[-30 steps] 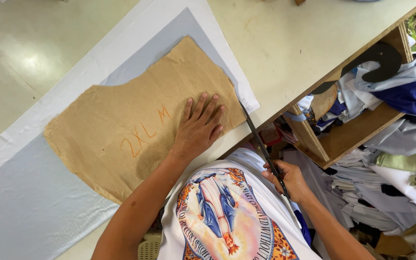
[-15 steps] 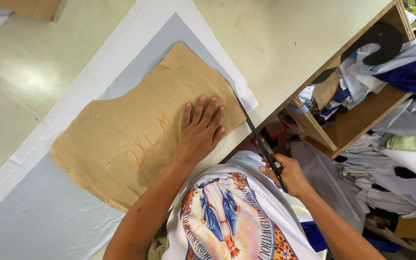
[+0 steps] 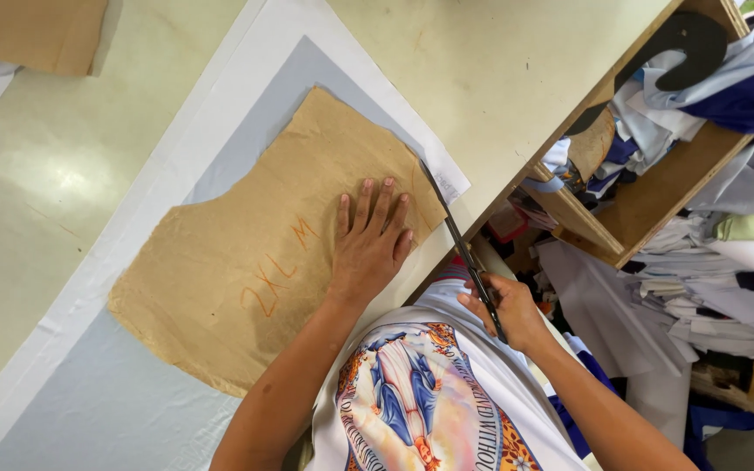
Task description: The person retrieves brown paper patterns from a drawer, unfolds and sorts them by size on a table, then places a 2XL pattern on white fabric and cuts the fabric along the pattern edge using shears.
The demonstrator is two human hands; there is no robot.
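We press our left hand (image 3: 368, 249) flat, fingers spread, on the brown paper pattern (image 3: 263, 253), close to the edge being cut, and that is the right place for it: the pattern must not creep on the grey fabric (image 3: 89, 410) beneath. Our right hand (image 3: 503, 310) is closed around the handles of the scissors (image 3: 460, 249), whose blades reach away from it to the pattern's far corner, just beyond the left fingertips. To cut well, we judge, we should keep the lower blade riding on the desk (image 3: 517, 78), follow the paper's edge closely without nicking it, and take long, steady bites. The white layer (image 3: 220, 96) under the fabric should stay smooth. The wooden shelf (image 3: 656, 187) of cloth scraps sits past the right hand.
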